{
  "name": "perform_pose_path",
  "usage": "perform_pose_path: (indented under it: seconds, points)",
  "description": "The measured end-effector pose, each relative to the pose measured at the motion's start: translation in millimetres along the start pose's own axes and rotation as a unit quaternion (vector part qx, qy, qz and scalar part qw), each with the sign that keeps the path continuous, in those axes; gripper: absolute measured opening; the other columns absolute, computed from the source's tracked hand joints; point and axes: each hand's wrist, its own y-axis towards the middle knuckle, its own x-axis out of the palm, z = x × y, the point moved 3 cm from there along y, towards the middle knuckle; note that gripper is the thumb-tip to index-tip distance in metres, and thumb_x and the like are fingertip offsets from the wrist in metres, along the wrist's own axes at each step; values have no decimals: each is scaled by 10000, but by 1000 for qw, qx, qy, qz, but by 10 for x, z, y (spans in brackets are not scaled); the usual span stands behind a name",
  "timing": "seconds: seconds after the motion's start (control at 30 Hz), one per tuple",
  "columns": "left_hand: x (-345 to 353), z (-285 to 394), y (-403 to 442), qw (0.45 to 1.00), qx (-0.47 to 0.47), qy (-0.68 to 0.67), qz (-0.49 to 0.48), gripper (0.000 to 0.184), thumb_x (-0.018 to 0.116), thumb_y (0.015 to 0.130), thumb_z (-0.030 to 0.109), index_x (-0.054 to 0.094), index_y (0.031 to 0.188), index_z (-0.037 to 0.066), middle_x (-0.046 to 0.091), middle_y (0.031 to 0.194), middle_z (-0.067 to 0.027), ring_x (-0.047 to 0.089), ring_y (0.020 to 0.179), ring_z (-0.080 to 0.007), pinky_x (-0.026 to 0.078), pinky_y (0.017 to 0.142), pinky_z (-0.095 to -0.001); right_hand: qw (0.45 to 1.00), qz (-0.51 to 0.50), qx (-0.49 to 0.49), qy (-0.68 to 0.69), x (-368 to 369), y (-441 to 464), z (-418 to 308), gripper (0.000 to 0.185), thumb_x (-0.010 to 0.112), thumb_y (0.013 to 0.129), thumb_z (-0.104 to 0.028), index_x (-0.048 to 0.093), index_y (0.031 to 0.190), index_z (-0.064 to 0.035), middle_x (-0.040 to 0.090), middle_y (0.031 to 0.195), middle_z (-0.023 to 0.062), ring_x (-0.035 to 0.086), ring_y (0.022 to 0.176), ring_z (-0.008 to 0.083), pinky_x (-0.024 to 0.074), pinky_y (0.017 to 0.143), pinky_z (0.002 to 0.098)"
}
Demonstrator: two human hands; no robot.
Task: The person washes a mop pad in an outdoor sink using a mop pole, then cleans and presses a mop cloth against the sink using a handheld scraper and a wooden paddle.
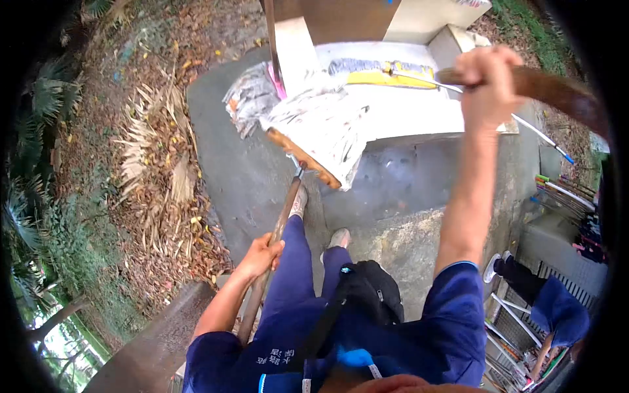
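My left hand [261,254] is wrapped round the wooden handle of a mop [283,213], low in front of me. The mop has a wooden bar and a white string head [321,121], which lies spread over the edge of a white basin [406,118]. Raised at the right, my right hand [488,82] is closed round a thick brown wooden pole [550,88]. A grey mop head [249,98] rests left of the white one. Behind, in the basin, sits a yellow mop with grey strips [386,73].
Dry leaves [173,164] cover the ground at the left. A co-worker [557,311] bends by several poles [517,311] at the lower right. More coloured handles [567,193] lie at the right edge. My feet stand on wet concrete [393,245].
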Motion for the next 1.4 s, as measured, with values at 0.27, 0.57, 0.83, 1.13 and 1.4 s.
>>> perform_pose_path:
  seconds: [0.27,0.57,0.83,1.13,1.4]
  points:
    - [-102,-262,427,999,-42,-21,2,188,533,867,210,433,841,54,447,650,-15,428,452,-87,383,399,-246,674,-213,494,-506,-1631,-3954,2305,208,589,624,-78,605,797,36,606,705,196,619,620,265,480,592,378]
    - [-71,-125,452,999,-42,-28,-3,176,534,868,214,476,854,49,464,671,-6,438,476,-82,376,407,-239,917,-104,316,-219,-264,-859,248,164,646,675,-122,510,630,-43,460,510,-22,412,433,59,317,401,233]
    - [-79,-223,489,998,-52,-15,18,188,539,874,217,464,859,45,441,655,6,423,466,-72,362,407,-232,862,-200,291,-364,-952,-3247,2373,392,607,683,-145,560,1055,-31,610,892,230,582,862,395,457,746,423]
    - [-9,-227,566,999,-4,37,23,210,533,866,225,471,842,26,464,650,-6,432,451,-77,376,400,-237,756,-280,432,-403,-1441,-2788,1185,226,635,585,-125,589,773,-8,596,662,94,556,598,201,435,563,344]
    - [116,-251,558,998,-56,-11,20,217,533,874,233,452,797,47,448,621,-7,426,447,-86,376,405,-241,987,5,153,42,-122,-739,378,166,542,755,55,432,822,-50,449,607,36,449,480,120,381,427,244]
